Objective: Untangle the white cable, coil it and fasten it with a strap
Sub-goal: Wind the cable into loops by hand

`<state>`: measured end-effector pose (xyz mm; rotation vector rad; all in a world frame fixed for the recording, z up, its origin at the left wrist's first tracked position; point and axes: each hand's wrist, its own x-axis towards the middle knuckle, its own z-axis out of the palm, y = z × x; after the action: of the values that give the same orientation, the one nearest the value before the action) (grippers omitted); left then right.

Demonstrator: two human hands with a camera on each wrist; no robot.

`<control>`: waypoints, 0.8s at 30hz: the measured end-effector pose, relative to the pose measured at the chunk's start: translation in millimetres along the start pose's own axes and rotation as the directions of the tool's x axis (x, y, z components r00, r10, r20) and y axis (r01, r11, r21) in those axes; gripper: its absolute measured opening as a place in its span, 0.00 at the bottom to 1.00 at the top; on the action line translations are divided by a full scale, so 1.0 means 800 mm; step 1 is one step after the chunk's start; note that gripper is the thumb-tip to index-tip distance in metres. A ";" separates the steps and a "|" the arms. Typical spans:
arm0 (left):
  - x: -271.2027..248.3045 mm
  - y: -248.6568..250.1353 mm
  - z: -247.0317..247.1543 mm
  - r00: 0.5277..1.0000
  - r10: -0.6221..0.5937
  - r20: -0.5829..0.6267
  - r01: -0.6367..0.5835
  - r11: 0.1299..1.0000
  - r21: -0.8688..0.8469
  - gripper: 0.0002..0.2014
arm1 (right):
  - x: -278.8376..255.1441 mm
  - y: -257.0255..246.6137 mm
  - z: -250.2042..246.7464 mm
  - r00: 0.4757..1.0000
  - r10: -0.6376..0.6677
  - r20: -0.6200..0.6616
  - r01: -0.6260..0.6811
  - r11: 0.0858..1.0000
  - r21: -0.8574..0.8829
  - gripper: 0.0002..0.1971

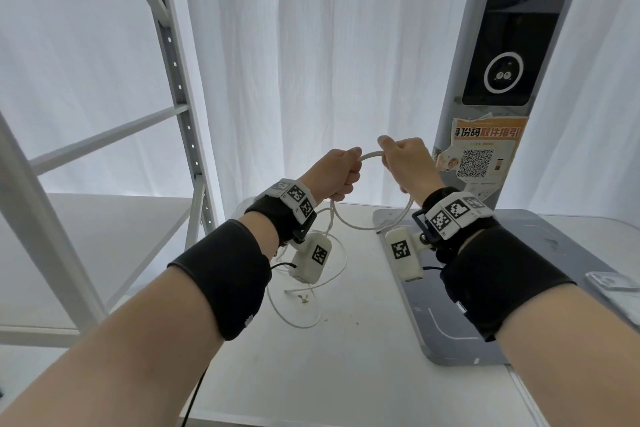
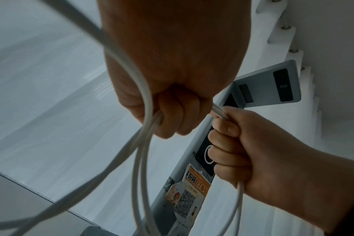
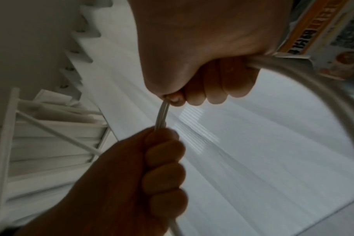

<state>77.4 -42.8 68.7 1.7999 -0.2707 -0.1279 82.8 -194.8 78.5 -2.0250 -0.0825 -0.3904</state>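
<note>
I hold the white cable [image 1: 371, 155] raised above the white table [image 1: 346, 340], with both fists close together. My left hand [image 1: 337, 174] grips a bundle of loops [image 2: 144, 151], fingers curled round them. My right hand [image 1: 403, 163] grips the same strands a short way to the right [image 2: 218, 111]. Between the fists a short arc of two strands [image 3: 162, 115] shows. A loop [image 1: 360, 224] hangs below both hands. The loose rest of the cable [image 1: 311, 315] lies in slack curves on the table under my left wrist. No strap shows in any view.
A grey pillar device with a black screen and an orange QR sticker [image 1: 485, 156] stands behind my right hand on a grey base plate [image 1: 446, 333]. A white metal shelf frame [image 1: 180, 107] rises at the left. White curtains hang behind. Small crumbs [image 1: 304, 298] lie on the table.
</note>
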 end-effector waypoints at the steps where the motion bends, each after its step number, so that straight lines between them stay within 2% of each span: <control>1: 0.000 0.000 0.002 1.000 0.004 -0.001 -0.004 1.000 -0.009 0.22 | 0.000 -0.002 0.002 1.000 -0.025 -0.005 0.025 0.999 -0.027 0.21; 6: 0.000 -0.003 0.004 1.000 0.017 0.012 -0.016 0.995 -0.103 0.22 | 0.004 -0.001 0.006 0.995 -0.044 -0.089 0.052 0.995 0.084 0.22; 10: 0.000 -0.012 0.002 0.999 -0.012 0.047 0.020 0.986 -0.164 0.24 | 0.006 0.003 0.002 0.989 0.051 -0.141 -0.013 0.967 0.255 0.22; 14: 0.001 -0.011 0.005 1.000 0.006 0.021 -0.003 0.987 -0.159 0.24 | 0.006 0.009 0.004 0.983 0.104 -0.155 -0.047 0.942 0.332 0.21; 17: 0.003 -0.012 0.003 1.000 0.010 0.021 -0.007 0.986 -0.165 0.23 | 0.006 0.014 0.002 0.989 0.050 -0.141 -0.016 0.972 0.236 0.22; 20: 0.006 -0.018 0.000 0.998 0.000 0.057 0.009 0.987 -0.158 0.23 | 0.008 0.017 -0.003 0.997 0.017 -0.075 -0.010 0.996 0.094 0.24; 24: 0.005 -0.020 0.006 0.996 -0.015 0.091 0.025 0.994 -0.103 0.23 | 0.010 0.018 -0.003 0.999 -0.052 -0.014 0.050 0.992 -0.112 0.28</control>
<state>81.6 -44.9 52.2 1.6955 -0.3052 -0.2342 93.2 -204.1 69.7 -2.1332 -0.1045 -0.4531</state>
